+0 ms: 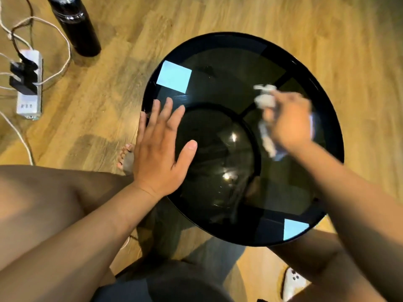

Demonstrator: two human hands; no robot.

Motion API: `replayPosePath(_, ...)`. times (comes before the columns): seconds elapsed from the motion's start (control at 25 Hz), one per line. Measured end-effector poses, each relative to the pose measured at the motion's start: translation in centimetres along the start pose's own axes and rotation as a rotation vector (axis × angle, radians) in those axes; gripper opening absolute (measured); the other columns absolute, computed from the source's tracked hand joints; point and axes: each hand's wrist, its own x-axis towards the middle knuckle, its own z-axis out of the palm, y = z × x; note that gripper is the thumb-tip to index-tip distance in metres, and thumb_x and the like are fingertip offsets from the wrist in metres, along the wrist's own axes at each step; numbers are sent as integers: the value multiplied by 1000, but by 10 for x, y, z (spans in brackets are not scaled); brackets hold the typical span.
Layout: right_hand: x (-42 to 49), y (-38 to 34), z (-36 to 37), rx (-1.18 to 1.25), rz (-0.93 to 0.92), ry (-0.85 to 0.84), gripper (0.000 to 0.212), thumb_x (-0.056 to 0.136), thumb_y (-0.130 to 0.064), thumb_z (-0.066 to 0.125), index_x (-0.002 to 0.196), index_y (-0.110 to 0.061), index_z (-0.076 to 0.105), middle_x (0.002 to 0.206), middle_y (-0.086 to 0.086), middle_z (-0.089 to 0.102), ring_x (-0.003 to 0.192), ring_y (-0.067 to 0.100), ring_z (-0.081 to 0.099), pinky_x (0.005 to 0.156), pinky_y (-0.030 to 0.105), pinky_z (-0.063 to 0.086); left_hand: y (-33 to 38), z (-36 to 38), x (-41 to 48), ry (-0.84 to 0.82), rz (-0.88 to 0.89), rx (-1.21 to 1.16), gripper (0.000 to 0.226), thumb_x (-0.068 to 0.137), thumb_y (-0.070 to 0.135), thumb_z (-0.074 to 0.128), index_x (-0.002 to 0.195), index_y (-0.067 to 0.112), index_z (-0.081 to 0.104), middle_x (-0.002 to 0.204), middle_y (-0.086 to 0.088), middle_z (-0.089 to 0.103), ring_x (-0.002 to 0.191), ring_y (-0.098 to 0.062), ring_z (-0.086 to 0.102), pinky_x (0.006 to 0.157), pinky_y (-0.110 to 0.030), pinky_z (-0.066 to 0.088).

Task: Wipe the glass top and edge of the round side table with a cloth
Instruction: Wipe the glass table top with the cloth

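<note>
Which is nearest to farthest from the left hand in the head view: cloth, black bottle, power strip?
From the left hand, flat on the table's left edge:
1. Cloth, to its right, bunched in the right hand over the glass.
2. Power strip, on the floor to the far left.
3. Black bottle, on the floor at upper left.
The last two are close; take that order loosely.

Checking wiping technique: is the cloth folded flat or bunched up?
Bunched up: the cloth shows as a crumpled, blurred wad in the right hand.
</note>
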Motion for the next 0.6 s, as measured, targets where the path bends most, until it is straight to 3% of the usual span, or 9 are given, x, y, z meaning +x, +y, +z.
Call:
replayPosePath(0.08, 3, 76, -13, -101, 246, -77, 56, 80, -43, 33, 126, -21, 58, 115, 17, 67, 103, 40, 62, 89, 43, 50, -1, -1, 1, -14, 13, 14, 63, 97, 47, 30, 151, 15, 30, 161, -10, 24, 152, -28, 12, 123, -51, 4)
replayPosePath(0.2, 5, 65, -18, 15, 448, 15, 48, 86, -41, 41, 124, -17, 59, 111, 19, 68, 104, 42, 62, 90, 45, 51, 0, -2, 1, -15, 3, -4, 64, 97, 48, 30, 151, 15, 30, 162, -8, 23, 152, -26, 12, 123, -49, 5)
replayPosePath(0.32, 5, -54, -2, 89, 195, 79, 34, 89, -40, 49, 116, -25, 64, 101, 16, 67, 93, 41, 63, 78, 43, 52, -1, -2, 2, -10, 3, -31, 65, 97, 48, 31, 152, 13, 27, 162, -8, 21, 152, -24, 10, 122, -51, 7)
replayPosePath(0.44, -3, -184, 19, 318, -126, -41, 34, 89, -38, 55, 121, -29, 63, 111, 11, 62, 103, 32, 58, 82, 34, 44, 0, -2, 0, 21, -7, -57, 69, 96, 46, 32, 152, 7, 24, 162, -13, 18, 152, -25, 11, 122, -52, 7)
replayPosePath(0.52, 1, -206, 21, 468, -266, -209, 38, 93, -34, 56, 130, -28, 60, 119, 10, 58, 111, 27, 53, 91, 32, 43, 2, -5, 3, 49, -17, -90, 70, 95, 44, 34, 151, 4, 24, 162, -16, 18, 152, -27, 12, 122, -53, 3)
replayPosePath(0.6, 9, -162, 13, 434, -318, -154, 34, 91, -31, 57, 124, -30, 64, 114, 11, 59, 108, 29, 55, 90, 36, 46, 0, -9, 12, 5, 12, -39, 67, 94, 45, 36, 150, 9, 28, 162, -14, 18, 152, -27, 9, 121, -56, -1)
